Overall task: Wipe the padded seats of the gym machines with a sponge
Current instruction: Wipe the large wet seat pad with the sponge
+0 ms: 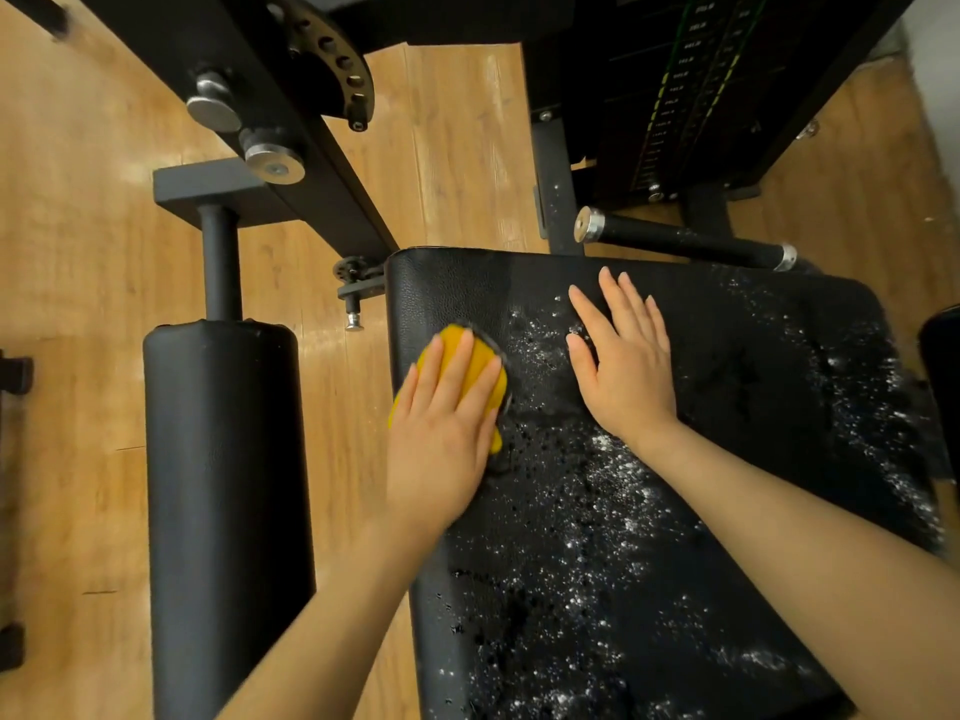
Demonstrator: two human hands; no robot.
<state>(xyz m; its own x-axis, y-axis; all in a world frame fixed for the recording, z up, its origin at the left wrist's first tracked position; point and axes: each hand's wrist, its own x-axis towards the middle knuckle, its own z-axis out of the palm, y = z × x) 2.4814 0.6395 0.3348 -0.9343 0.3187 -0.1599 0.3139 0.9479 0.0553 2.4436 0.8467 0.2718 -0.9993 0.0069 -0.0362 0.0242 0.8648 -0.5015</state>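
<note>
Fingers [457, 371] of the left hand [441, 433] lie straight and spread flat across a yellow sponge [480, 376], pressing it to the near-left part of the black padded seat [727, 407]; they press rather than grip, nothing curled round it; the right hand [626, 366] rests palm-down just beside it, fingers extended, holding nothing; white powdery specks [587, 511] and wet droplets cover most of the pad toward the near and right edges, while the far-left corner looks clean; with no grip on the sponge, a hard stroke could likely let it slide out from under the palm and off the left edge toward the wooden floor [78, 304]; sweeping outward may simply push residue onto the leg roller pad [223, 485] or floor; wet vinyl may also let the bracing hand slip.
</note>
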